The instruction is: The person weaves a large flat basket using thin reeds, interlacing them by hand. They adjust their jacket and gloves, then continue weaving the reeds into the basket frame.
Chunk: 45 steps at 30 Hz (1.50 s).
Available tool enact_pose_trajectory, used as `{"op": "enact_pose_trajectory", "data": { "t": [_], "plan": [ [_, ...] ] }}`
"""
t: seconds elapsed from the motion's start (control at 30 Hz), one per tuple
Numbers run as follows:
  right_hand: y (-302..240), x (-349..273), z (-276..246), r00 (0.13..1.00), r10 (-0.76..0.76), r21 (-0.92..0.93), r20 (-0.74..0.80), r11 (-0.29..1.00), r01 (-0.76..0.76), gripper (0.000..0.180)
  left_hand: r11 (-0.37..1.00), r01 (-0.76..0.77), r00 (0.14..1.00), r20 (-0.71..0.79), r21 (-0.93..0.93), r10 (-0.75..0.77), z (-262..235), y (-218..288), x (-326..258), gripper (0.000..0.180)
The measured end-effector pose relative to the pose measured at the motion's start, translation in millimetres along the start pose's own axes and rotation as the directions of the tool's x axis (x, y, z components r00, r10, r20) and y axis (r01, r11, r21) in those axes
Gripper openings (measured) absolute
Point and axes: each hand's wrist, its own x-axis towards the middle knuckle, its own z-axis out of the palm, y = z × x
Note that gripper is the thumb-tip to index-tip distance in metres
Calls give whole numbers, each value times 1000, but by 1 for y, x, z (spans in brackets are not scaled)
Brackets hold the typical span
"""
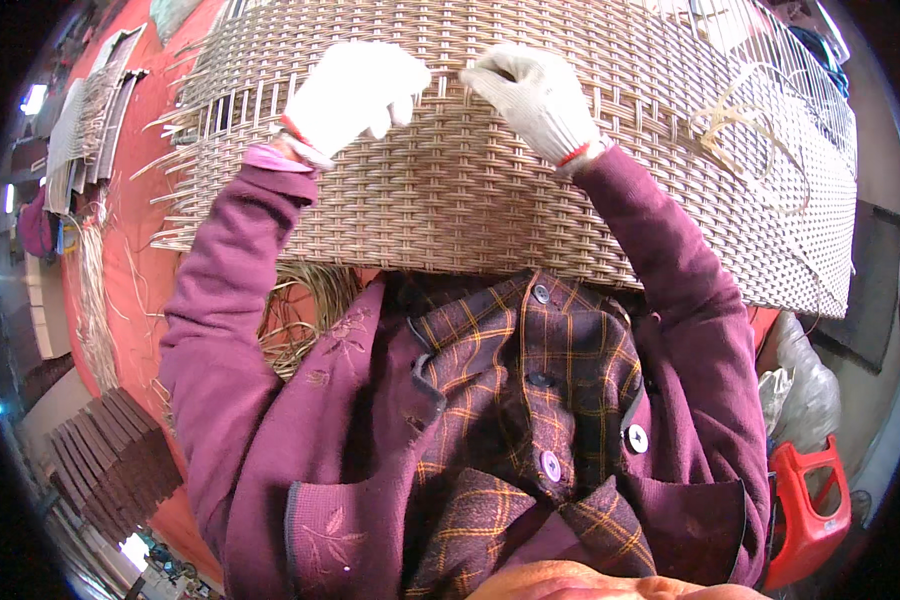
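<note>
A large sheet of tan wicker weave (pixel 490 220) spreads in front of me, its near edge against my front. Over its upper middle is my left hand (pixel 355 92), in a white knit glove with a red-trimmed cuff. Its fingers are drawn together, the tips toward the centre. My right hand (pixel 535 95), gloved the same way, faces it across a small gap, thumb and forefinger pinched close to the weave. Whatever the fingertips grip is too small to make out. Loose pale strands (pixel 740 125) lie on the weave to the right of my right hand.
Unwoven strand ends (pixel 175 130) stick out along the left edge. A coil of loose strands (pixel 310 305) lies by my left elbow, on a red surface (pixel 135 280). Brown slatted pieces (pixel 110 455) sit at lower left. A red plastic stool (pixel 810 510) stands at lower right.
</note>
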Motion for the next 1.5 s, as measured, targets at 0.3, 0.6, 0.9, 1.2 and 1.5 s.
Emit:
{"op": "enact_pose_trajectory", "data": {
  "t": [0.3,0.6,0.9,1.2,1.5],
  "plan": [
    [25,4,10,999,-11,-299,-35,954,0,30,900,432,842,328,62,-427,1,-31,42,45],
    [24,5,32,998,-58,-402,4,914,55,28,904,25,969,213,427,-127,6,-41,53,30],
    [-11,37,40,928,-360,-111,-100,931,349,31,989,-66,990,-114,129,81,-47,-6,-31,25],
    [-11,25,18,976,150,-113,157,985,-133,34,928,366,930,7,64,-367,-35,-34,-12,42],
    [-2,40,42,984,-4,-358,178,931,68,36,920,383,880,268,85,-392,-47,-62,23,30]
  ]
}}
